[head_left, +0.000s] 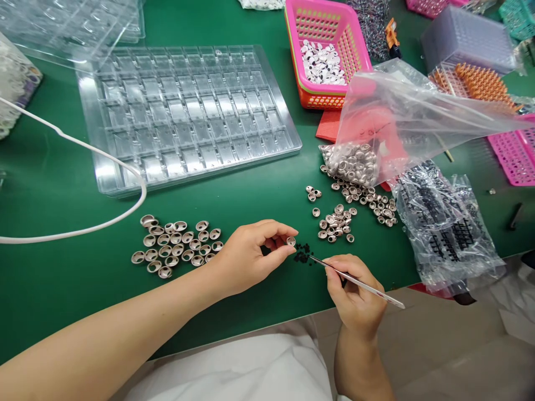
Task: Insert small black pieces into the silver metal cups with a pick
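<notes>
Here I am at the black bits (pixel 301 255), my right hand (pixel 360 301) pinching tweezers (pixel 378 292), tips by the pile's right side, my left hand (pixel 249 252) holding a small metal cup (pixel 291 241) just left, fine work wanting a light, steady touch.

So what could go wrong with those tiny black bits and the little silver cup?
The tweezers in the right hand could scatter the tiny black bits, which lie loose right by the tips. The little silver cup might slip, since the left hand pinches it just with its fingertips.
</notes>
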`<control>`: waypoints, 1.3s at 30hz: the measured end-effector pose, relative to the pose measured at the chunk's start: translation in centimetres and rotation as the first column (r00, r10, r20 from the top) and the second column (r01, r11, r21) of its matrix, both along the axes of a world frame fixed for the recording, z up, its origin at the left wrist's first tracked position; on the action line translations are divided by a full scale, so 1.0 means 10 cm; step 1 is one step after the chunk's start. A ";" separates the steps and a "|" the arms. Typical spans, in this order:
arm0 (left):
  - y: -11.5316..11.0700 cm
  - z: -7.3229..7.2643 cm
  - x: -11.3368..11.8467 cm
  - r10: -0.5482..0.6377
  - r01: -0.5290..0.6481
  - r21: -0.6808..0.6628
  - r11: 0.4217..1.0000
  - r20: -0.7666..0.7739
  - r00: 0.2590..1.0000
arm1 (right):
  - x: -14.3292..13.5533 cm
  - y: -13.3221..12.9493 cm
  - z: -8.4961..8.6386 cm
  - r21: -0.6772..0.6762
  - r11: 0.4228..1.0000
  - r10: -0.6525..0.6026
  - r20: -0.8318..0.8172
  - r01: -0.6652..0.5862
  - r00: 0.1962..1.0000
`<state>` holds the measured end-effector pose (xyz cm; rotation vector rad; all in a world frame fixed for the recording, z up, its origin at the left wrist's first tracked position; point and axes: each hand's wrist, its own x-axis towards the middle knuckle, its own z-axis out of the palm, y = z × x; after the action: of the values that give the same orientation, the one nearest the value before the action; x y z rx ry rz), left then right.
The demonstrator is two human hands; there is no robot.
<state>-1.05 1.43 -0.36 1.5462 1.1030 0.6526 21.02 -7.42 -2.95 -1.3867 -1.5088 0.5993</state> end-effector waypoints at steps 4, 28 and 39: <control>0.00 -0.01 0.00 -0.002 0.002 -0.005 1.000 0.000 1.000 | 0.00 -0.01 0.00 0.012 1.000 0.012 -0.003 -0.012 1.000; -0.06 -0.02 0.03 -0.091 0.090 0.179 0.980 -0.003 0.996 | -0.15 0.05 0.12 0.126 0.991 0.062 -0.089 -0.051 0.994; -0.06 -0.04 0.03 -0.117 0.115 0.240 0.964 -0.006 0.993 | -0.13 0.06 0.09 0.132 0.979 0.155 0.009 -0.155 0.988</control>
<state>-0.72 0.80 -0.79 1.7987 0.9447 0.7327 19.68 -6.77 -2.01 -1.1752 -1.6364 0.5847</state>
